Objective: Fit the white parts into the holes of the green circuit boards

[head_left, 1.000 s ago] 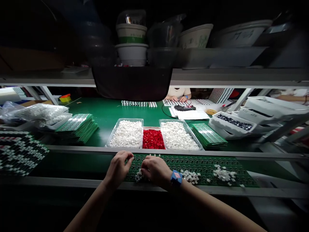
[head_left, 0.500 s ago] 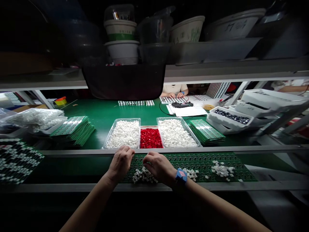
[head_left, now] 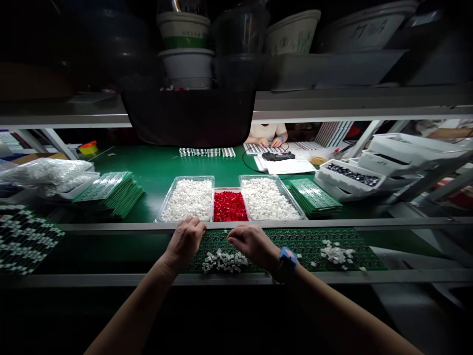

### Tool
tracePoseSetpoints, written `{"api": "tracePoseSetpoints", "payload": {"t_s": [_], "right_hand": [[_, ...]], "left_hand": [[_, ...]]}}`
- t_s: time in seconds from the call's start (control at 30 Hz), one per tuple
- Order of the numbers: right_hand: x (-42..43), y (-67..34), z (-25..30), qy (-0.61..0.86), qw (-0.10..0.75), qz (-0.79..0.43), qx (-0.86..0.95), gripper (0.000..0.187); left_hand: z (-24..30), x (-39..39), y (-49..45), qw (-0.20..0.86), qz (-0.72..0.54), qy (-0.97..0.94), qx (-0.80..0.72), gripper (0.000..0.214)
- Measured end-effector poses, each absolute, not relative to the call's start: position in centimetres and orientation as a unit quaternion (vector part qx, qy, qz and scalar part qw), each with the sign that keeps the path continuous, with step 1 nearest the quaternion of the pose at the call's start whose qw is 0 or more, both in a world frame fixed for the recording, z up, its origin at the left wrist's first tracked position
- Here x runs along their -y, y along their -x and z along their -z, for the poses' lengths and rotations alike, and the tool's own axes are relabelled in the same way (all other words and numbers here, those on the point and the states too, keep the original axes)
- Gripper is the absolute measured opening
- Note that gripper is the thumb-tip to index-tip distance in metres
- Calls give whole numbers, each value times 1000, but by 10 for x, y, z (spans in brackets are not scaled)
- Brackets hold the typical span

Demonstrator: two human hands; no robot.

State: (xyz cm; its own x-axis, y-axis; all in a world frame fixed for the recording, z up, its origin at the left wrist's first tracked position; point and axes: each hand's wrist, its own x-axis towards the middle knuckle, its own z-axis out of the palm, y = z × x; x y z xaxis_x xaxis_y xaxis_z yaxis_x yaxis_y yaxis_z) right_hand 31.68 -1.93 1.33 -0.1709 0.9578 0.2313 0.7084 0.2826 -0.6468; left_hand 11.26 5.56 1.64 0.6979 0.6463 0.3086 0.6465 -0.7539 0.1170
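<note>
As the curled left hand (head_left: 184, 242) and right hand (head_left: 254, 245), grip unclear, hover at the green circuit board (head_left: 314, 241), small white cubes (head_left: 223, 261) lie heaped loose on it.

A long, flat, dark green printed circuit board panel (head_left: 314, 246), covered in rows of tiny components and solder points, lies lengthwise on a green work surface (head_left: 111, 251), just below a grey metal rail (head_left: 295, 223). Small white cube-shaped plastic parts (head_left: 224, 262) sit in a loose heap near its lower edge. A second white cluster (head_left: 335, 253) lies toward its right end, with a few strays scattered nearby.
</note>
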Motion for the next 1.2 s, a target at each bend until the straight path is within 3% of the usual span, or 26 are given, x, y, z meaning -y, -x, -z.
{"api": "tracePoseSetpoints", "payload": {"t_s": [0.2,0.33,0.57,0.87,1.2], "right_hand": [[14,-316,-11,571,321,-268,706,18],[9,-314,-15,580,297,-334,682,18],[-1,-299,-16,583,285,-137,748,13],[-13,-288,0,613,247,-75,747,12],[-11,-285,-2,623,212,-23,752,11]], "left_hand": [[-14,-42,-105,-85,226,914,327,19],[-13,-30,-97,-163,198,921,294,15],[-7,-21,-93,-238,212,889,330,12],[-4,5,-83,-382,313,753,434,16],[0,19,-70,-435,329,701,460,24]]}}
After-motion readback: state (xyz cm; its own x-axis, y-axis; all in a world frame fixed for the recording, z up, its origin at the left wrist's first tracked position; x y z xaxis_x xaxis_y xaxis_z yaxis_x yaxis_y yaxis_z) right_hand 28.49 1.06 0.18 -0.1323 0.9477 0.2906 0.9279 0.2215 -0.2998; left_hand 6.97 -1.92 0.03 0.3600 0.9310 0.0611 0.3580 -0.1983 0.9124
